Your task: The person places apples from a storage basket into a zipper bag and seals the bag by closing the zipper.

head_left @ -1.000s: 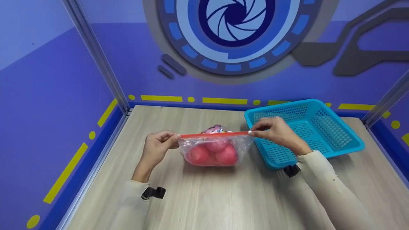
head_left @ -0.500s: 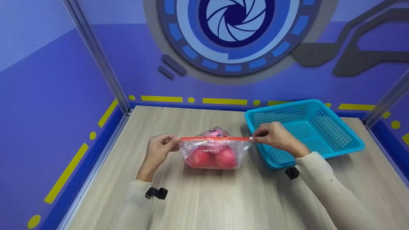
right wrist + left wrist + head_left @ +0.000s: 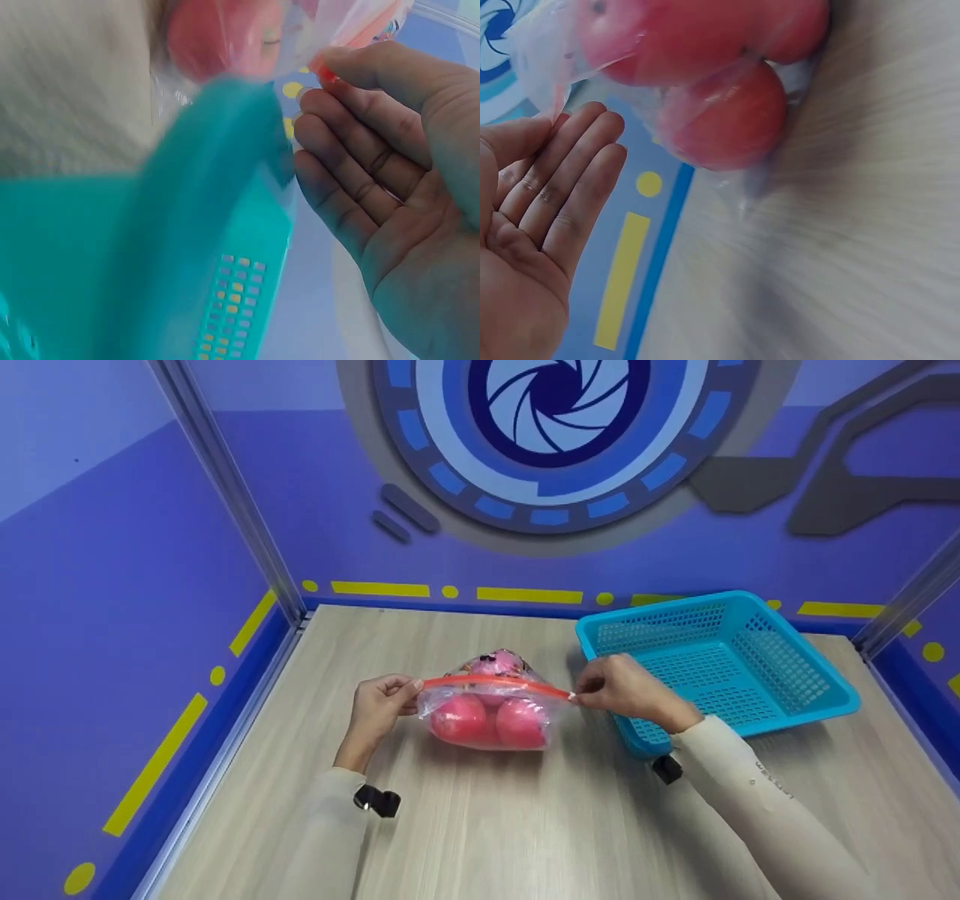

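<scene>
My left hand [image 3: 377, 706] and right hand [image 3: 624, 691] each pinch one end of the red zip strip [image 3: 495, 683] of a clear bag [image 3: 487, 712]. The bag holds red apples [image 3: 461, 718] and rests on the wooden table [image 3: 525, 825]. Just beyond my right hand sits a blue basket [image 3: 817, 690].

Pale wood-grain table [image 3: 480, 840]. Purple walls [image 3: 112, 547] on three sides, yellow dash-and-dot trim [image 3: 379, 589] along base. Blue aperture emblem [image 3: 555, 420] on rear wall. Light even.

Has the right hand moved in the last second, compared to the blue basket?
Yes. The right hand has slid left and toward the person, off the basket corner, letting the bag top go slack.
</scene>
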`<state>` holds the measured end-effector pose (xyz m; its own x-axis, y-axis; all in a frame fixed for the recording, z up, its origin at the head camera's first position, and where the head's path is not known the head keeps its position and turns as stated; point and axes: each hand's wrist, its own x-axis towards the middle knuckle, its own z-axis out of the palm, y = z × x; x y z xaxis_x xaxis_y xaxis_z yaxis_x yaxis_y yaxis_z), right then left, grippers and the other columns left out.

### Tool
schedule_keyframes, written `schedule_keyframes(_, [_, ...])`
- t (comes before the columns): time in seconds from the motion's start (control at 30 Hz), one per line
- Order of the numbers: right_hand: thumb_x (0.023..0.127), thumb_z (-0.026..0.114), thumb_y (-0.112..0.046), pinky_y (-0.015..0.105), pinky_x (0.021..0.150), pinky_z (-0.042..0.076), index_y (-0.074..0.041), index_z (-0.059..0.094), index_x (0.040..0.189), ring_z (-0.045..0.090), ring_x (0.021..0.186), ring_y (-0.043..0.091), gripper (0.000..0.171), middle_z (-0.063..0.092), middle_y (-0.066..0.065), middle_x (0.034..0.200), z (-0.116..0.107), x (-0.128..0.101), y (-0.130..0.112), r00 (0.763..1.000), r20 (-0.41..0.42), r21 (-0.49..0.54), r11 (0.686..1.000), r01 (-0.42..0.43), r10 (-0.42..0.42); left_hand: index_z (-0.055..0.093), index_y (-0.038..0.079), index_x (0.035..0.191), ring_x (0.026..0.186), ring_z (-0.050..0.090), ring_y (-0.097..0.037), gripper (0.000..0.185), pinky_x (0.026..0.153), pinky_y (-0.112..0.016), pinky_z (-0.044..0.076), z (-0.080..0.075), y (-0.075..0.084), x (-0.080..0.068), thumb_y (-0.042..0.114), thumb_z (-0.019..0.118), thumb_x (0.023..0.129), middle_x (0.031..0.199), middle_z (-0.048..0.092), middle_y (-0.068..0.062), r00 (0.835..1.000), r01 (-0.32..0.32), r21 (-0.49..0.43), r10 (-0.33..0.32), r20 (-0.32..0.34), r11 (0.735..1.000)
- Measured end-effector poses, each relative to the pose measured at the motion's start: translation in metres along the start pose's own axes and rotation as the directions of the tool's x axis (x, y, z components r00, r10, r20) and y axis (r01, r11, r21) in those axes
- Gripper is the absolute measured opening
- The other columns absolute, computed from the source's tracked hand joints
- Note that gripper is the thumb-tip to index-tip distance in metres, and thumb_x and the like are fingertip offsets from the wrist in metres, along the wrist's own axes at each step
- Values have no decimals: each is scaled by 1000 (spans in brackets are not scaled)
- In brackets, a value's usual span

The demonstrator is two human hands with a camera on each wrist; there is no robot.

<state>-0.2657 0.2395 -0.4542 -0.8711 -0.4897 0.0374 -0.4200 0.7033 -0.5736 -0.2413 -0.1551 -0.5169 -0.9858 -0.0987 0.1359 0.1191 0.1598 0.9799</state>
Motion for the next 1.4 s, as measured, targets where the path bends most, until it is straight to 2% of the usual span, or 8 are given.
schedule_keyframes(0.13, [90,88,-15,30,64,57,-12,81,95,59,71,17,9,71,-4,83,8,0,-5,1000,20,24,1000,5,-6,78,-5,95,72,74,-16,12,64,-27,61,4,-8,11,7,77,98,85,78,-14,998,53,-5,-53,-28,999])
schedule_keyframes(0.3, [91,85,-13,30,63,54,-12,80,92,57,71,17,6,71,-4,83,22,-3,-11,1000,9,82,997,-4,4,78,-4,96,71,72,-14,15,63,-25,60,3,-10,19,10,78,98,85,78,-13,998,45,-10,-45,-44,999])
schedule_keyframes(0.5, [94,82,-13,29,70,56,-9,75,97,60,79,17,8,70,-2,90,44,-13,-16,998,-42,194,980,-47,56,78,-4,100,75,75,-18,16,67,-30,62,-7,-9,6,12,77,100,89,78,-14,998,57,-63,-60,-36,996])
schedule_keyframes(0.7, [88,89,-38,34,86,61,-5,70,125,70,96,20,54,73,3,111,61,-18,-34,995,-102,296,955,13,19,78,-3,98,76,75,-18,16,70,-31,63,-10,-4,-5,13,77,99,88,78,-12,999,37,-105,-40,-30,994])
schedule_keyframes(0.8, [83,91,-44,37,91,60,-5,65,138,69,107,22,73,71,6,125,69,-21,-44,995,-103,270,962,38,-11,78,-4,97,75,76,-19,15,70,-33,63,-10,0,-7,11,78,99,86,77,-13,999,14,-127,-18,-30,992])
schedule_keyframes(0.9, [82,93,-41,40,95,59,-6,61,144,66,115,24,78,67,8,134,79,-24,-50,993,-116,224,974,46,-20,78,-4,97,75,76,-19,17,70,-32,63,-9,3,-10,13,78,99,86,78,-13,1000,13,-119,-15,-16,993])
schedule_keyframes(1.2, [84,94,-20,49,99,56,0,56,143,63,125,35,74,62,20,139,111,-19,-49,974,-206,71,991,113,-97,78,-4,96,72,74,-16,14,67,-27,61,-3,4,-9,11,80,97,84,77,-10,999,15,-115,-18,-29,993])
schedule_keyframes(1.4, [87,90,-9,47,94,59,-2,58,141,64,122,34,64,62,18,135,108,-2,-33,950,-313,83,996,41,-13,78,-6,96,75,76,-17,15,69,-29,62,5,1,-4,9,79,98,87,78,-14,998,-38,-122,32,-47,992])
